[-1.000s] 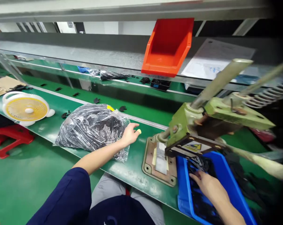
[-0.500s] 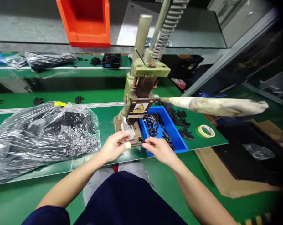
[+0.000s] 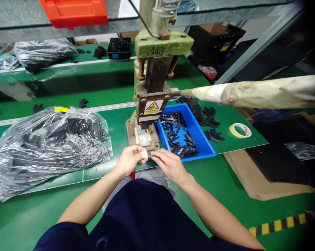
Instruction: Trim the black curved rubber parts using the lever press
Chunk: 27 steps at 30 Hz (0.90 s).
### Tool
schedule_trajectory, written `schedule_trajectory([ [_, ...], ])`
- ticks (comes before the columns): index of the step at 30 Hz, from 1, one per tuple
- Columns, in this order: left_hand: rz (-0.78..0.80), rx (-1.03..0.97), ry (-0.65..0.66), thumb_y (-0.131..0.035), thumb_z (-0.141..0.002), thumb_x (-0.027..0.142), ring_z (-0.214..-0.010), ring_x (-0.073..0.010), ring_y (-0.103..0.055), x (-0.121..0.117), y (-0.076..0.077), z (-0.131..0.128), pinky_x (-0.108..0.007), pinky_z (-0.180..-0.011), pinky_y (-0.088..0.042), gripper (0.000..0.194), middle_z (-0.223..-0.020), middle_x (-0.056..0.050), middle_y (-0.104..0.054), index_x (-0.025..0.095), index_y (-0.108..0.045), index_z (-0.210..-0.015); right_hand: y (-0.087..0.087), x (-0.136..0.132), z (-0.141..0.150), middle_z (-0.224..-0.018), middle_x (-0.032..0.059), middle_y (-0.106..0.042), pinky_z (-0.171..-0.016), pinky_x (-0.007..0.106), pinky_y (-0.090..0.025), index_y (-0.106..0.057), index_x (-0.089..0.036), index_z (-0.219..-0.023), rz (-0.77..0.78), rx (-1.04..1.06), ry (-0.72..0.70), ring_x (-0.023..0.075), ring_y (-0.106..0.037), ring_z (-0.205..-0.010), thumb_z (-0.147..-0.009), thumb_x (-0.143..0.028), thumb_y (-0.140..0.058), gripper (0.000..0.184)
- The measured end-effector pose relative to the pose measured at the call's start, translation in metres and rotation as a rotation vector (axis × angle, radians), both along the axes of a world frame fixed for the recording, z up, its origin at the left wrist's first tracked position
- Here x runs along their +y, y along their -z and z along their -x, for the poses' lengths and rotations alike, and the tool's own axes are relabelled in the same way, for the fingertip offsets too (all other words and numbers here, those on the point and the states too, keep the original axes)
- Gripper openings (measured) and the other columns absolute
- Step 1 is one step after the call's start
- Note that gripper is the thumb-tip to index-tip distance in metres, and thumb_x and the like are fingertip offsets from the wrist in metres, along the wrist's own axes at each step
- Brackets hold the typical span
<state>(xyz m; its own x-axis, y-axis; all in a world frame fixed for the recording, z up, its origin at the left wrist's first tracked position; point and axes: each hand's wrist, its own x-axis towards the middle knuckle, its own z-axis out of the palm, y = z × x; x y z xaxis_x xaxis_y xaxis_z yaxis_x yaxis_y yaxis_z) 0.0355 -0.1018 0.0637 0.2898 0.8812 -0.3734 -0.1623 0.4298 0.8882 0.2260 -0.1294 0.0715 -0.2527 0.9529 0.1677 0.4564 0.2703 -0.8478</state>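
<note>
Both hands meet in front of the hand press [image 3: 153, 104], just short of its base plate [image 3: 132, 136]. A small black part [image 3: 150, 154] shows between the fingertips, mostly hidden by them. My right hand [image 3: 171, 166] pinches it from the right. From the left, my left hand [image 3: 130, 161] closes on its other end, the thumb wearing a pale yellow wrap. Under the press ram lies a light metal plate [image 3: 144, 138]. Close to the right hand is a blue bin [image 3: 205, 148] with many small black parts.
A clear plastic bag [image 3: 50, 153] of dark curved pieces covers the bench at left. Loose curved pieces [image 3: 215, 135] and a tape roll [image 3: 240, 130] lie at right. The press's wrapped lever [image 3: 251, 91] reaches across to the right. An orange bin [image 3: 76, 14] sits on the shelf above.
My right hand has moved left from beside the blue bin with the small black part. My left hand has come off the press base to meet it. The view has tilted down.
</note>
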Motion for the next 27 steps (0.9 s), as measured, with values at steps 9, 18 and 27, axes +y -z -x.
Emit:
schedule_trajectory([
  [9, -0.381, 0.125, 0.002, -0.078, -0.074, 0.036, -0.073, -0.0147, -0.066, -0.011, 0.007, 0.002, -0.026, -0.068, -0.055, 0.026, -0.082, -0.005, -0.072, 0.015, -0.073, -0.09, 0.011, -0.003, -0.002, -0.078, 0.0018, -0.072, -0.068, 0.028, -0.055, -0.07, -0.023, -0.099, 0.004, 0.1, 0.076, 0.014, -0.067, -0.069, -0.089, -0.033, -0.06, 0.018],
  [18, -0.729, 0.309, -0.006, -0.069, -0.086, 0.026, -0.077, -0.0146, -0.067, -0.019, 0.014, 0.01, -0.024, -0.065, -0.054, 0.014, -0.087, -0.006, -0.073, 0.018, -0.076, -0.094, 0.011, -0.01, 0.002, -0.089, 0.0015, -0.075, -0.078, 0.029, -0.057, -0.073, -0.027, -0.096, -0.042, 0.171, 0.081, 0.0148, -0.069, -0.081, -0.082, -0.027, -0.069, 0.015],
  [27, -0.88, 0.301, 0.007, -0.068, -0.087, 0.02, -0.088, -0.0152, -0.069, -0.02, 0.015, 0.014, -0.026, -0.074, -0.057, 0.01, -0.096, -0.008, -0.072, 0.017, -0.071, -0.096, 0.01, -0.006, 0.004, -0.086, 0.0026, -0.073, -0.078, 0.031, -0.055, -0.075, -0.026, -0.089, 0.212, 0.352, 0.103, 0.0154, -0.066, -0.079, -0.076, -0.03, -0.075, 0.014],
])
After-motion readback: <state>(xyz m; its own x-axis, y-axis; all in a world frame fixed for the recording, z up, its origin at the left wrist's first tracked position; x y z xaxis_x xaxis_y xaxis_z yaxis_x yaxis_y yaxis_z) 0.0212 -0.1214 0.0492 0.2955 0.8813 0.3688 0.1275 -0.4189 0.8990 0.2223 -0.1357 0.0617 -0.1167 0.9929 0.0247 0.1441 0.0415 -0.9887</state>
